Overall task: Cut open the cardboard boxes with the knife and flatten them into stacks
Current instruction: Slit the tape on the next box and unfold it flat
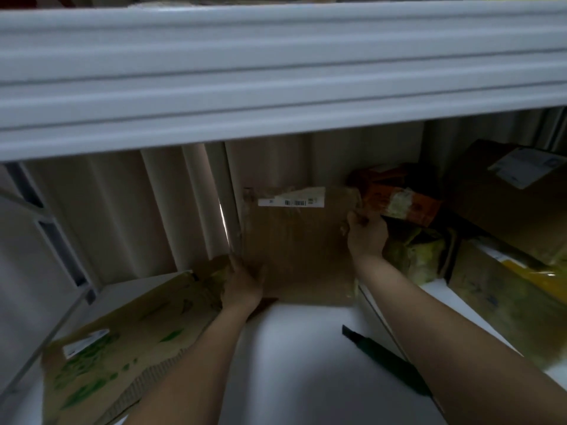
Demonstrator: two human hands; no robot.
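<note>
A plain brown cardboard box [299, 243] with a white barcode label stands on the white shelf surface [300, 357], its back against the ribbed wall. My left hand [244, 282] holds its lower left corner. My right hand [365, 233] grips its right edge, fingers curled over it. A dark green knife [386, 360] lies loose on the shelf, partly under my right forearm. A flattened cardboard piece with green print [122, 357] lies at the lower left.
A white shelf beam [276, 72] spans the top of the view. On the right are an orange and green printed pack [402, 204], a large brown box with a label [506, 191] and a box with yellow tape [506, 289].
</note>
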